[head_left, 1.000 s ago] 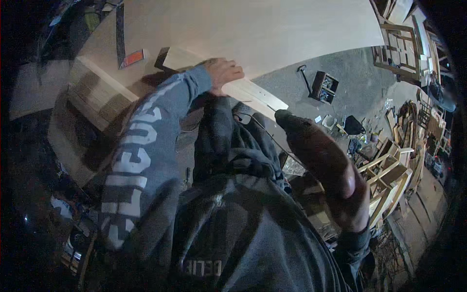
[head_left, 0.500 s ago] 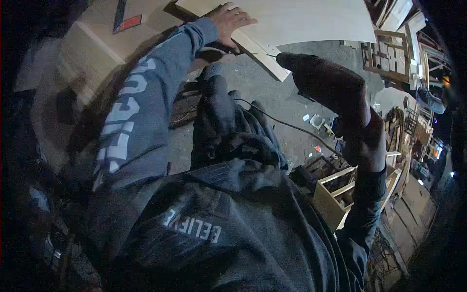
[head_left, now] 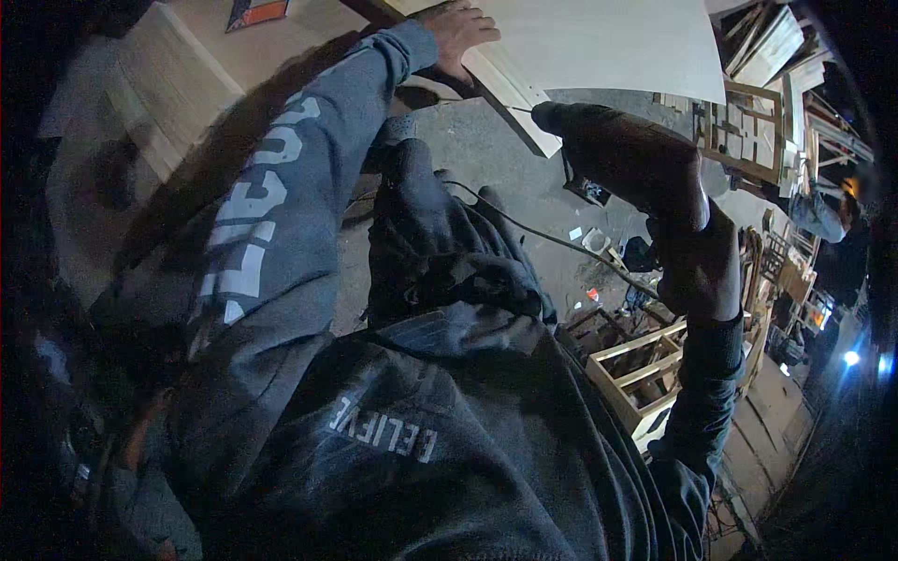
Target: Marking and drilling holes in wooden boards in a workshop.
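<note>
My left hand (head_left: 460, 39) grips a long pale wooden board (head_left: 505, 98) at the top centre, its fingers bent over it beside a large white panel (head_left: 617, 47). My right hand (head_left: 692, 224) is closed round the handle of a dark power tool (head_left: 608, 140), held level on the right. The tool's thin tip points at the board's right end; whether it touches cannot be told. A cable (head_left: 533, 234) loops across below the board toward the tool.
Stepped tan boards (head_left: 168, 93) lie at upper left. Open wooden frames stand at lower right (head_left: 636, 374) and upper right (head_left: 767, 126). A dark crate (head_left: 585, 190) and scraps lie on the concrete floor (head_left: 496, 168). A person (head_left: 814, 215) is at the far right, among timber.
My left hand, the board and the tool have shifted up in the picture since a second ago. My right arm is now more bent. The frames at right appear shifted with the view.
</note>
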The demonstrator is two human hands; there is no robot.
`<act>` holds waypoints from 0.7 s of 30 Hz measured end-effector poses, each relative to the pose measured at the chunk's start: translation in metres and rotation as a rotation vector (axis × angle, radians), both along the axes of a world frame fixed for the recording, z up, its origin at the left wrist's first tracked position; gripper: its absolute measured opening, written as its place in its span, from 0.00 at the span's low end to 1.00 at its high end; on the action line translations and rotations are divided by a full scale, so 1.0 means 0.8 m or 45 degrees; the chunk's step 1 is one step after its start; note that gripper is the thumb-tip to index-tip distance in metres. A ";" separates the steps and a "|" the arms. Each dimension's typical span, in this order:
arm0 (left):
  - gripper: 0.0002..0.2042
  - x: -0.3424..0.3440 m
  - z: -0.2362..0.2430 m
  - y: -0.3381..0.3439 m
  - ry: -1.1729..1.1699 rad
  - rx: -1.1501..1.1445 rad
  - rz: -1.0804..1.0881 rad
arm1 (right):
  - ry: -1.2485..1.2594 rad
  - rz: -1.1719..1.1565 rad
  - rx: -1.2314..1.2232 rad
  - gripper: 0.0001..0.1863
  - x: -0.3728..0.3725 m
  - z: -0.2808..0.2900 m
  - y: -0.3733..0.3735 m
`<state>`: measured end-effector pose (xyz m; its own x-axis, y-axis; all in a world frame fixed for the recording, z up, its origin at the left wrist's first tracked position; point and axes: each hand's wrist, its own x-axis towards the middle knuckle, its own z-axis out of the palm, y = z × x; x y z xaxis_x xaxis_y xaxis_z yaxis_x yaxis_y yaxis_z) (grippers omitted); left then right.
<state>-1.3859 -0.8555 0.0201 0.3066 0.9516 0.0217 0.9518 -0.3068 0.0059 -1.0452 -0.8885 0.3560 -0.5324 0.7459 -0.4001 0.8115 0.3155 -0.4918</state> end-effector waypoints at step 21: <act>0.54 0.000 0.000 0.005 -0.013 -0.094 -0.094 | 0.308 -0.228 -0.236 0.19 0.028 -0.019 0.005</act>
<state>-1.3860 -0.8511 0.0199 0.3759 0.9256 -0.0442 0.9264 -0.3743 0.0406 -1.0230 -0.8846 0.3404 -0.4955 0.7625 -0.4160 0.6991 0.0659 -0.7120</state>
